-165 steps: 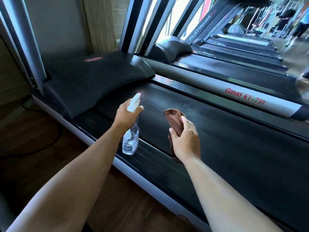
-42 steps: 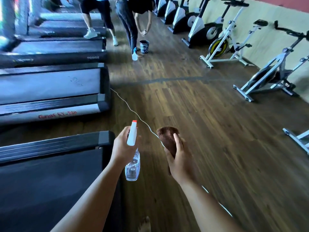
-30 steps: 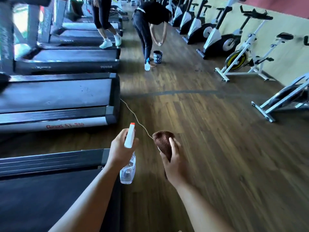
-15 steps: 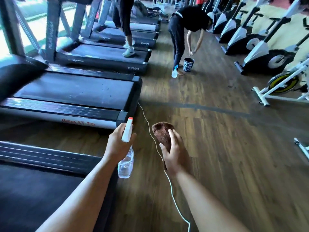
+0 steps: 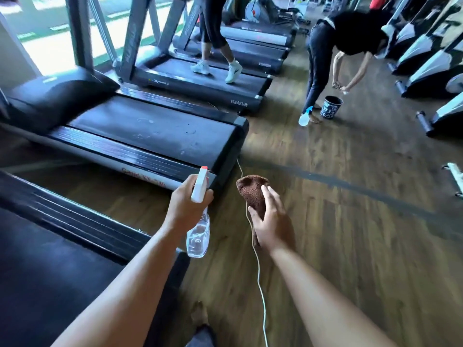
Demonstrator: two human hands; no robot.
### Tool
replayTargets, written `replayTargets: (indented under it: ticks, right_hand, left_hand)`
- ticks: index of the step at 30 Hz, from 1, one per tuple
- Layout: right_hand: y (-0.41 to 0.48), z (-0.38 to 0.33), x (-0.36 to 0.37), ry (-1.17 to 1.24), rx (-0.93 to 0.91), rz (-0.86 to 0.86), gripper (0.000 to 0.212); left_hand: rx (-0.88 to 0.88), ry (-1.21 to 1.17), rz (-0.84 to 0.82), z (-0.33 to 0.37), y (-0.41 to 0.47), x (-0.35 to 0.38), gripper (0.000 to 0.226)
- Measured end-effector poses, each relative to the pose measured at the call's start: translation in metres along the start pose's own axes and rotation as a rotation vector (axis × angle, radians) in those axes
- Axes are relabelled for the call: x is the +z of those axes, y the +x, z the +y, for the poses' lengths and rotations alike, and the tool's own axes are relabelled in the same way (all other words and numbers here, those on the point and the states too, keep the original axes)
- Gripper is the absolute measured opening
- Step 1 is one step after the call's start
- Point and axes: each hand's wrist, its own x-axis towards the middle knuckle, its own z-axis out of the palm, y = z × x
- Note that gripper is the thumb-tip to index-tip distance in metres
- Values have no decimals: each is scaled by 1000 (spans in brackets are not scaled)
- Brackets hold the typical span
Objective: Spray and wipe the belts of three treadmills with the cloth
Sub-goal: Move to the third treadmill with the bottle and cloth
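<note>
At the lower left lies the nearest treadmill's wide black rubber belt (image 5: pixel 45 271), edged by a ribbed black side rail. Beyond a strip of floor stands a second treadmill with a dusty dark-grey belt (image 5: pixel 155 128), a rounded black motor cover (image 5: pixel 57 93) at its head and red lettering on its pale side rail. Further back, a person in white shoes stands on the belt of a grey treadmill (image 5: pixel 175 76).

The left hand (image 5: pixel 185 209) has its fingers curled round the neck of a clear plastic spray bottle (image 5: pixel 198 236) with a white trigger head and an orange tip. The bottle hangs below the hand, just beside the rear corner of the nearest treadmill and above the brown wooden floor (image 5: pixel 350 234).

A thin white cord (image 5: pixel 258 266) runs along the floor between the two arms.

The right hand (image 5: pixel 271 221) pinches a bunched brown terry cloth (image 5: pixel 251 192) between thumb and fingers. The cloth's folded top rises past the fingertips. It is in the air over the floor, apart from every belt.

Further right, a person in dark clothes bends over a small dark patterned bucket (image 5: pixel 330 110), with a pale spray bottle (image 5: pixel 304 117) standing on the floor beside it. White and black exercise bikes (image 5: pixel 426 66) line the right edge.
</note>
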Motion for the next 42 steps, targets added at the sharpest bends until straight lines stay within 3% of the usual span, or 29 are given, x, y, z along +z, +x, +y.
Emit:
replayTargets:
  ticks: [10, 23, 42]
  right_hand:
    - [136, -39, 95, 7, -23, -28, 64]
    - [277, -106, 189, 2, -157, -135, 65]
    - [506, -124, 340, 77, -389, -424, 65]
  left_hand:
    - [-38, -24, 33, -47, 136, -46, 20]
    - [-37, 18, 198, -85, 279, -113, 16]
    - [-263, 97, 498, -123, 480, -112, 10]
